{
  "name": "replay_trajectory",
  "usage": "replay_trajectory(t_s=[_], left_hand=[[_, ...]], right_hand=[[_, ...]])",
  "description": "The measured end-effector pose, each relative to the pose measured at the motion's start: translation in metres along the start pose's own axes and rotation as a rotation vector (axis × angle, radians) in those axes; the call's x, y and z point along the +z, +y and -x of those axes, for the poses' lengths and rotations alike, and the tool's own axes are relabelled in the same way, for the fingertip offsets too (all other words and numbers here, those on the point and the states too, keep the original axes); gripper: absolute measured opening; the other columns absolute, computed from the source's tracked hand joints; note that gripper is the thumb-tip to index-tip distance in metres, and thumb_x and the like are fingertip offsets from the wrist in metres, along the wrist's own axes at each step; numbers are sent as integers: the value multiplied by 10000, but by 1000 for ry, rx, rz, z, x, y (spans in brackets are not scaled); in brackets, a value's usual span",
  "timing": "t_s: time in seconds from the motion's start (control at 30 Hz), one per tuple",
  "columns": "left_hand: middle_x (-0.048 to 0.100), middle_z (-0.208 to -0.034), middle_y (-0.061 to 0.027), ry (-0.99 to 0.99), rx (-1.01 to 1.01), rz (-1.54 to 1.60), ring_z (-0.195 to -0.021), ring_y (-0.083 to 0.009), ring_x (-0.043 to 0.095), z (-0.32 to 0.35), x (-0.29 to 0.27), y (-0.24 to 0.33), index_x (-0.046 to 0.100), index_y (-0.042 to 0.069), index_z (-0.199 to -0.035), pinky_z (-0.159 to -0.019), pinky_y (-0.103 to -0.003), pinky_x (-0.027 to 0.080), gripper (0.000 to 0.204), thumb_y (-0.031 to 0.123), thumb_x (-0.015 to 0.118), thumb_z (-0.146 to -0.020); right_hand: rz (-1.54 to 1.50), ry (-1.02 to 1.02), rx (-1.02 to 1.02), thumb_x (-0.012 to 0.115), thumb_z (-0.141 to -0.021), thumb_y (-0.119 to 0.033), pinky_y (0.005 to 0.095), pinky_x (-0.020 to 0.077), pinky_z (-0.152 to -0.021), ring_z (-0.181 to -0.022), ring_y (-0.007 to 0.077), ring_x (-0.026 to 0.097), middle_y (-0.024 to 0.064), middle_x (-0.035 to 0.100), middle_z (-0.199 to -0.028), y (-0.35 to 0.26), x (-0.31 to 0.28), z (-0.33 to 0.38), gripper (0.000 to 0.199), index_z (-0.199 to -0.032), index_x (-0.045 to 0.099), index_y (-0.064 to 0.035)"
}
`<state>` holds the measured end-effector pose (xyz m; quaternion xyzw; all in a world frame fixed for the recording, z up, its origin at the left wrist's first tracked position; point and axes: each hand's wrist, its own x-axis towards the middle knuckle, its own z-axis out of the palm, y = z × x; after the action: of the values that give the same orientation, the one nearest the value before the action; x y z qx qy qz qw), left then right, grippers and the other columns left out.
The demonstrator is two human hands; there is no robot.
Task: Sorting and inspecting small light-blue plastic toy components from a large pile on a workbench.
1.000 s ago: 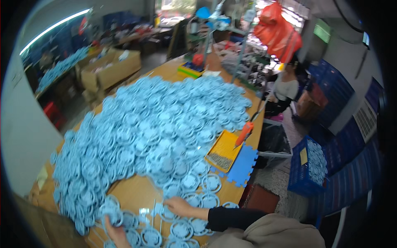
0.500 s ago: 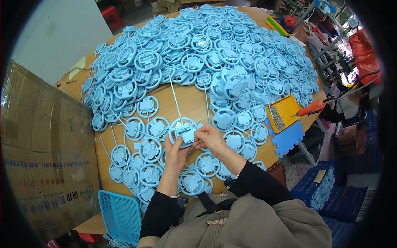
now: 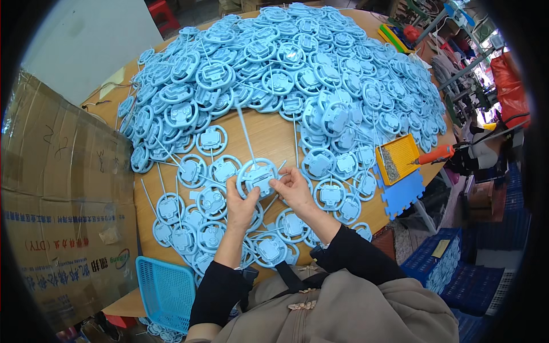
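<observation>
A light-blue plastic toy steering wheel [image 3: 265, 176] with a long thin rod pointing away from me is held above the table. My left hand [image 3: 241, 207] grips its lower left rim, thumb lying on the central panel. At the right edge, the fingers of my right hand [image 3: 295, 191] are bent together against the wheel; whether a small part sits between them is hidden. Several similar wheels, such as a wheel [image 3: 211, 201] by my left hand and a wheel [image 3: 330, 195] by my right, lie around on the wooden table [image 3: 251, 127].
A large heap of blue wheels [image 3: 274, 57] covers the far side. At right, a yellow tray [image 3: 407, 150] of small screws and an orange electric screwdriver [image 3: 436, 154] are by a blue foam mat [image 3: 403, 195]. A cardboard box [image 3: 68, 188] and blue basket [image 3: 166, 286] flank the left.
The whole view has shifted slightly. Both hands stay on the same wheel, with my right fingers moved a little along its right edge.
</observation>
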<state>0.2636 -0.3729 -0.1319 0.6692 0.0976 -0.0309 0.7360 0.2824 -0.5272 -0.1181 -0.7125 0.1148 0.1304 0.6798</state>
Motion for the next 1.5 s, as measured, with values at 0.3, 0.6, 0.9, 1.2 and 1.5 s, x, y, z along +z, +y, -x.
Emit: replay_trajectory(t_s=[0.3, 0.6, 0.9, 1.2, 1.5], left_hand=[[534, -1051, -114, -13, 24, 23, -948, -148, 550, 10, -7, 8, 391, 6, -1123, -791, -282, 471, 400, 7, 618, -793], [541, -1073, -112, 28, -152, 229, -953, -150, 555, 1, -33, 2, 397, 5, -1170, -796, -282, 479, 435, 45, 637, -811], [584, -1041, -83, 64, -115, 181, -928, -142, 574, -4, -38, 8, 446, 9, -1177, -796, -272, 477, 440, 84, 664, -803], [583, -1006, -126, 105, -396, -140, -910, -211, 586, -58, -109, 20, 441, 15, -1209, -793, -361, 486, 460, 153, 643, -820], [443, -1284, -213, 53, 494, -861, -1199, -355, 435, -47, -43, 42, 401, 9, -1316, -976, -409, 368, 655, 122, 685, -737]], right_hand=[[-209, -210, 246, 631, -875, -261, 234, 470, -628, -743, 93, 567, 23, 609, -878, 20, 4, -2, 286, -1020, 564, -24], [-105, -248, 212, 689, -816, -350, 229, 481, -574, -704, 93, 579, 40, 618, -816, 19, 25, -10, 387, -983, 573, -21], [-89, -294, 265, 695, -815, -295, 257, 513, -613, -721, 125, 592, 60, 619, -869, 5, 33, -22, 383, -1034, 565, -9], [1131, 187, -89, 630, -797, -265, 454, 481, -785, -971, 379, 572, 240, 523, -1141, 3, -24, -136, 364, -1058, 593, -14], [749, -162, -581, 503, -754, -34, 396, 458, -771, -844, 309, 579, 123, 633, -872, -41, -39, -57, 205, -870, 671, -54]])
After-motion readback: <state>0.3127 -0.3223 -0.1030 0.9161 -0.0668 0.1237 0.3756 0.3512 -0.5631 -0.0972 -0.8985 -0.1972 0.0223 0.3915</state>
